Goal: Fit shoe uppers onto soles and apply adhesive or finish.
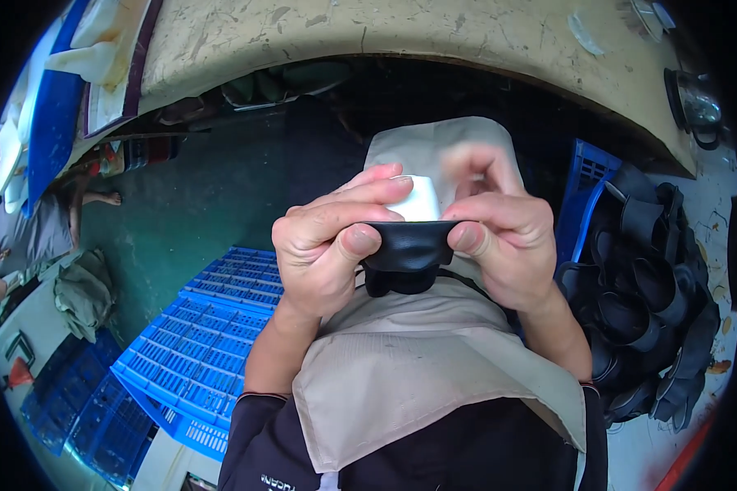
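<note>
Far left, near the rim of view: co-worker in grey clothing (41, 233), only partly visible, bare foot toward the dark green floor (188, 196). Just below, crumpled grey-green cloth (84, 295). Above, at the left end of the scuffed beige bench (434, 33): flat blue panel (53, 123) and pale white moulded pieces (98, 61), details unclear. Farther right, beside the left elbow: bright-blue latticed plastic crates (205, 319).

Centre, short of the bench's near edge, above the beige cloth apron (434, 385): left hand (323, 241), thumb pressed on the upper left corner of a black, grained, leather-like curved piece (408, 245), fingers closed around behind and over a smooth white block-like piece (419, 200). Black piece held up between both hands, upper edge nearly level, lower part bulging into rounded folds. White piece upright just behind that edge, left side partly covered by fingertips. Right hand (508, 237): thumb and forefinger pinching the black piece's upper right corner; farther back, a bent finger, raised and blurred. Right-hand contact with the white piece: cannot tell.

Right of the right forearm: tall blue plastic crate (585, 168), then a heap of black curved strap-like pieces (639, 286); inside or alongside, cannot tell. Near the bench's right end, thin translucent scrap (584, 34); at its right edge, dark, glassy, rounded object (698, 106).
</note>
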A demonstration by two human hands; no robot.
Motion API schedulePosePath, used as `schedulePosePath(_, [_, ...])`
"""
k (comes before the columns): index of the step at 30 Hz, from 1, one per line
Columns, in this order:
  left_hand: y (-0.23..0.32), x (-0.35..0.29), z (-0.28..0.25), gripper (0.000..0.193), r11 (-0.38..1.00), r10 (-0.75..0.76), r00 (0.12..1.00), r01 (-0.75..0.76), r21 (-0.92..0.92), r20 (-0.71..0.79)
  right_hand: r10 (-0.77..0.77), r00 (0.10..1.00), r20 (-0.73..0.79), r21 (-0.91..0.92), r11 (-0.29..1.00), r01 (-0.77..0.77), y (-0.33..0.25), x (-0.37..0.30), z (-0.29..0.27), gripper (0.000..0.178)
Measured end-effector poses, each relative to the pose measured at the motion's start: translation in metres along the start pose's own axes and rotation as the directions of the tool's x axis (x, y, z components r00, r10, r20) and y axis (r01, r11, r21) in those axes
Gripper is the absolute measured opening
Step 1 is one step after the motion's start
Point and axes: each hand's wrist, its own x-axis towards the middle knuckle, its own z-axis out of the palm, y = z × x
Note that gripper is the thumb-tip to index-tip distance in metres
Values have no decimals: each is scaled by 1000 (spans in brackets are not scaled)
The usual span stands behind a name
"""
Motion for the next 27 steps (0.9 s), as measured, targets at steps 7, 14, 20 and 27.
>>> schedulePosePath(7, [11, -9, 5, 18, 999, 31, 988, -28, 19, -150, -254, 961, -109, -190, 954, 230, 4, 3, 23, 20])
schedulePosePath(14, [30, -26, 1, 20, 982, -187, 947, 177, -59, -261, -95, 994, -50, -158, 984, 86, -4, -4, 40, 20])
schedulePosePath(20, [35, -28, -11, 23, 962, -271, 916, 248, -111, -296, 64, 997, -44, -70, 995, -67, -5, 4, 51, 16])
schedulePosePath(27, [37, -12, -10, 24, 951, -264, 860, 307, 30, -436, 253, 965, -67, 47, 967, -251, -12, 29, 51, 13])
